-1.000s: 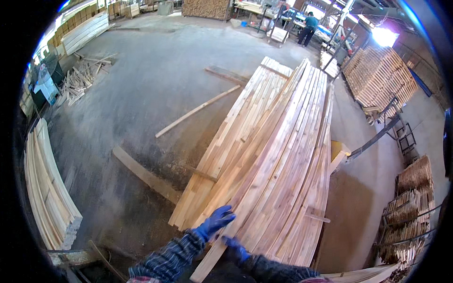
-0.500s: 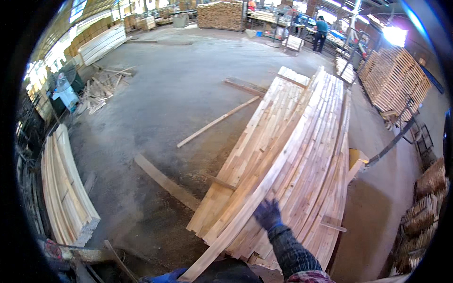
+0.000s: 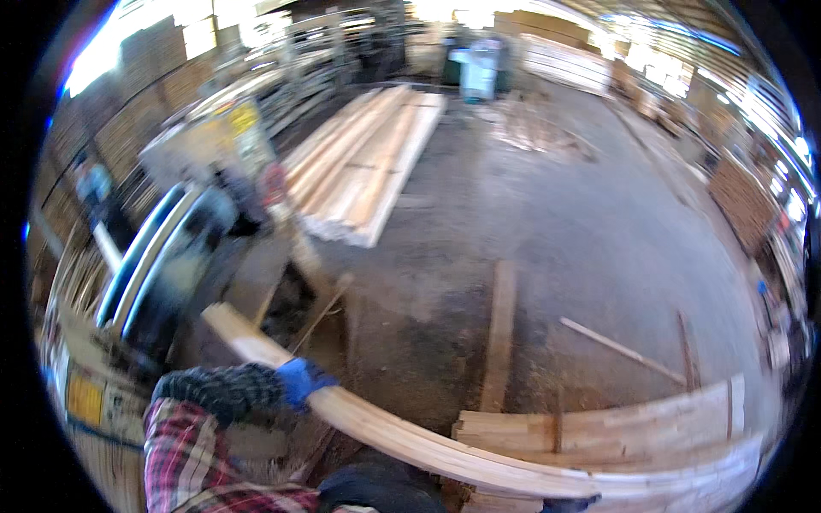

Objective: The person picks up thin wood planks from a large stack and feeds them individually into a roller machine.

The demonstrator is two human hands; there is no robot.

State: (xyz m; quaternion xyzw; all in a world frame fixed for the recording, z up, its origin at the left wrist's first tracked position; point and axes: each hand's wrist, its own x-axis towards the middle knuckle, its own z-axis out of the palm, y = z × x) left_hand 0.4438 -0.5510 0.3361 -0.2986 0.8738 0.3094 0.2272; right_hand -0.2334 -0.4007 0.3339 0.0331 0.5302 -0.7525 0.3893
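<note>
A long, pale wooden board [image 3: 402, 439] runs from the left middle to the lower right, its left end raised. My left hand [image 3: 304, 382], in a blue glove, is closed around it near that end. At the lower edge, my right hand [image 3: 570, 504], in a dark glove, is closed on the near edge of the board; much of this hand is cut off. Beneath the board's right part lies a stack of boards [image 3: 616, 423], with a short crosspiece [image 3: 558, 423] on top.
A machine with a dark rounded part [image 3: 171, 256] stands left, with a person [image 3: 96, 188] beyond it. Farther off lies another board stack [image 3: 359, 162]. A flat plank [image 3: 499, 333] and a thin strip [image 3: 620, 349] lie on the floor. Scrap wood [image 3: 534, 128] lies near a light-blue bin [image 3: 479, 73].
The view has swung left toward the machine. My left hand has come fully into view with the board, whose near end now points left. My right hand has shifted to the lower edge.
</note>
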